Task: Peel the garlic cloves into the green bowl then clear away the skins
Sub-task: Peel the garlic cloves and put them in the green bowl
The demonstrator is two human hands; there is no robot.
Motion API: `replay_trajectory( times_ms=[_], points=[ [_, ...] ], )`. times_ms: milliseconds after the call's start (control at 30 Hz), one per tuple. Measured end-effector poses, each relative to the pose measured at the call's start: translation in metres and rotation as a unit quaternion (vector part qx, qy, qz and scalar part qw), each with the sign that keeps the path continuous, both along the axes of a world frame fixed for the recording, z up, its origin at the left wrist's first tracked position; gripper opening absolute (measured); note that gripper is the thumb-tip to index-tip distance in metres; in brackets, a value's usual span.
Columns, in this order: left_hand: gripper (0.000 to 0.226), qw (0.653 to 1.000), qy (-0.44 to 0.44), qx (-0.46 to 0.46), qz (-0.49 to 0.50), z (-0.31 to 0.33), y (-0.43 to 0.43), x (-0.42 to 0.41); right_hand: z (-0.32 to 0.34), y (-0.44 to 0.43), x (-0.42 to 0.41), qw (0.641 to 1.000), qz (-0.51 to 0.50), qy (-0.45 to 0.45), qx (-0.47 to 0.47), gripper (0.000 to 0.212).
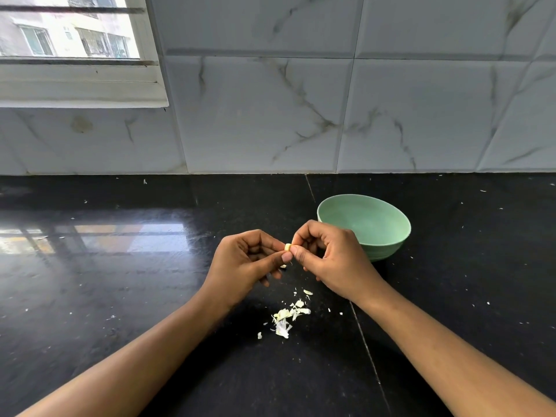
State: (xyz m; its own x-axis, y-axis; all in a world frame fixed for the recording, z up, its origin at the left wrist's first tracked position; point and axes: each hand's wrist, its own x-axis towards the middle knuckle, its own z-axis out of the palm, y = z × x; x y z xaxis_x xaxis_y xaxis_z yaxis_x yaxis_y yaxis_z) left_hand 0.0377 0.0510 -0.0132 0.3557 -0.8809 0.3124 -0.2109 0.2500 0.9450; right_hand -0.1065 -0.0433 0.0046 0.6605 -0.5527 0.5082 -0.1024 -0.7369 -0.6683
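Glossy black stone bench point(120, 296). Round pale-green plastic bowl point(365, 225) just behind right hand point(334, 260), looks empty. Left hand point(246, 260) and right hand both pinching small cream garlic clove point(288, 247) between fingertips. Papery white skins point(287, 317) piled below hands.

garlic clove point(288, 247): only a small pale end shows between the fingertips; the rest is covered by both hands, so how much skin remains cannot be told
left hand point(244, 263): palm and curled inner fingers face away, hidden
right hand point(329, 258): covers the near left part of the green bowl point(376, 224)
green bowl floor: partly hidden by the rim and the hand; contents cannot be told
dark bit under the left fingers point(282, 266): too small to identify
forearms: cut off by the bottom edge
window point(75, 49): cut off at top and left
specks on the counter point(90, 266): too small to tell apart
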Motion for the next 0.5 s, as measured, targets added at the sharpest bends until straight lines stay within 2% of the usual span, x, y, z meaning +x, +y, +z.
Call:
replay_trajectory(
  times_ms=[233,400,500],
  points=[
    [0.017,0.994,0.105,0.025,-0.03,-0.0028,-0.0027,-0.0017,0.0013,-0.0022,-0.0005,0.999,0.035,0.009,-0.002,0.009],
    [0.013,0.973,0.224,0.03,-0.038,0.002,-0.0043,-0.0011,0.0012,0.0006,-0.0007,0.997,0.073,0.02,-0.008,0.005],
    [0.012,0.966,0.256,0.024,-0.035,0.005,-0.0038,0.0016,0.0023,-0.0009,-0.0018,0.998,0.065,0.017,0.002,0.007]
  ],
)
